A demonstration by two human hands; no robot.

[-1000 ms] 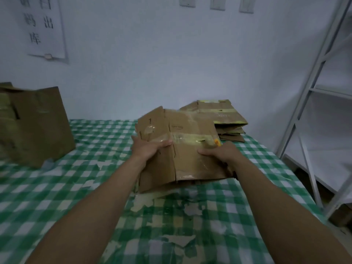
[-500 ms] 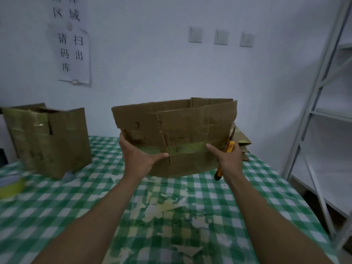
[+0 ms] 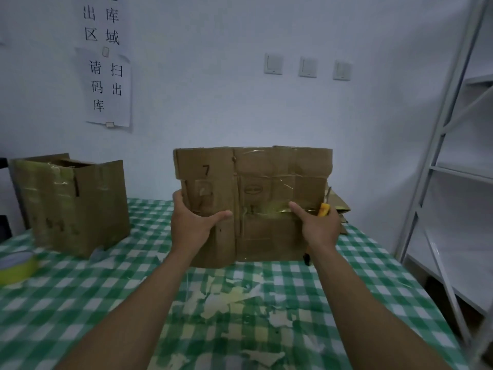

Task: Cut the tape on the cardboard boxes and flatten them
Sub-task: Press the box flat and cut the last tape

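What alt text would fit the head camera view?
The left hand and right hand hold a taped box upright over a green checked table; the right also grips an orange cutter. A second box stands at left, a tape roll nearer.

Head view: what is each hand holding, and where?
Left hand grips the box at its left edge; right hand, its right edge plus a yellow knife.

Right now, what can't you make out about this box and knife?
Head view only:
Utility knife: right hand and cardboard box hide its blade.
Cardboard box: far side faces away; left hand covers part of the front.
Flattened boxes: mostly behind the cardboard box.
Tape roll: blurred, cut by left edge.
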